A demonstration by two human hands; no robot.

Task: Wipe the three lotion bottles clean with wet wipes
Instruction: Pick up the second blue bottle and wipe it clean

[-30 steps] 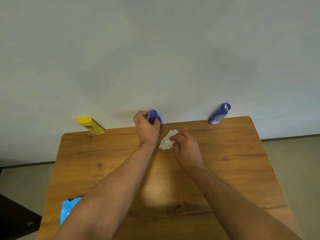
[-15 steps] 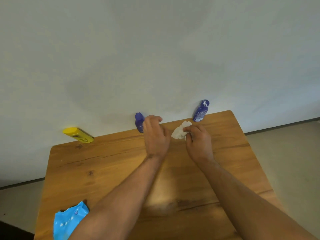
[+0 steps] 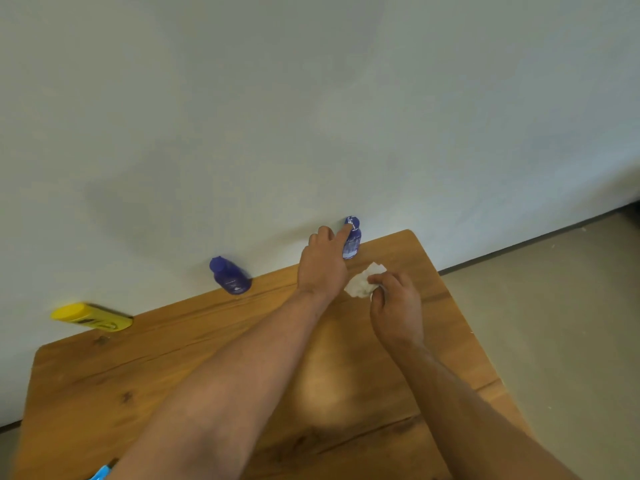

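Both busy — left hand (image 3: 322,268) touches bottle (image 3: 352,246), right hand (image 3: 396,306) pinches wipe (image 3: 361,285).

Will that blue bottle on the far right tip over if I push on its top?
Probably: the right blue bottle stands tall and narrow at the table edge, so a high push could topple it. It looks rigid, unlikely to flex. The wipe may leave it slippery.

3 bottles (image 3: 230,277) (image 3: 354,245) (image 3: 91,317) (2 blue, 1 yellow), 1 wipe (image 3: 360,285), 2 hands (image 3: 322,268) (image 3: 396,306).
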